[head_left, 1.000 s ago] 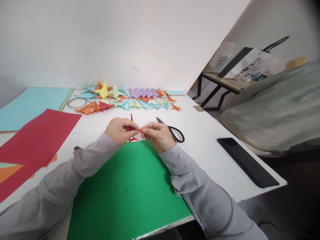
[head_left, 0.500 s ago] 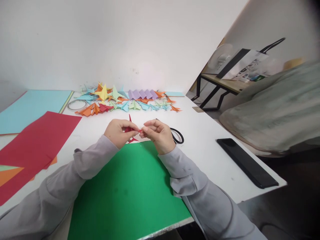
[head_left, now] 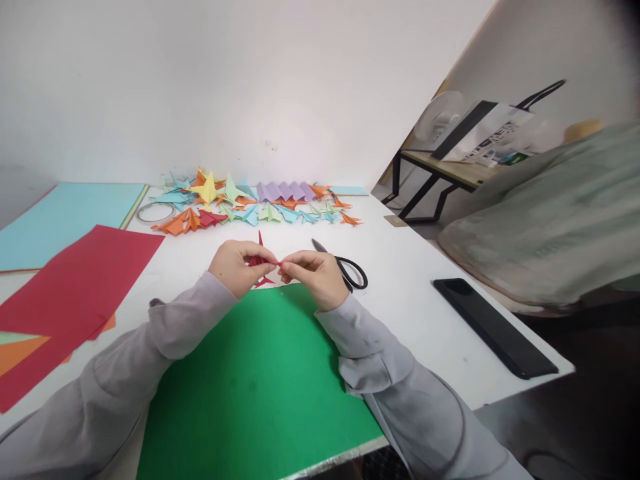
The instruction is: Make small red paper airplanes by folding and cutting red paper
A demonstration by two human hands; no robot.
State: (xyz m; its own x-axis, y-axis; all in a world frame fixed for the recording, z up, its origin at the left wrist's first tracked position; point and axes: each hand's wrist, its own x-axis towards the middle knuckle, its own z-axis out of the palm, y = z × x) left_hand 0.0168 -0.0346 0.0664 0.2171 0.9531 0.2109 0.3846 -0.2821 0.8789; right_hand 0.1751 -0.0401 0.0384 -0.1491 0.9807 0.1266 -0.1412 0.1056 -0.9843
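Right hand [head_left: 321,277] dipped a bit, pinching the red folded paper [head_left: 256,261] together with the left hand [head_left: 237,268] near the green sheet's [head_left: 253,383] far edge, so tugging too hard could probably rip it.

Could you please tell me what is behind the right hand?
Behind the right hand lie black-handled scissors. The blade tip and one handle loop can be seen; the part between is covered by the hand.
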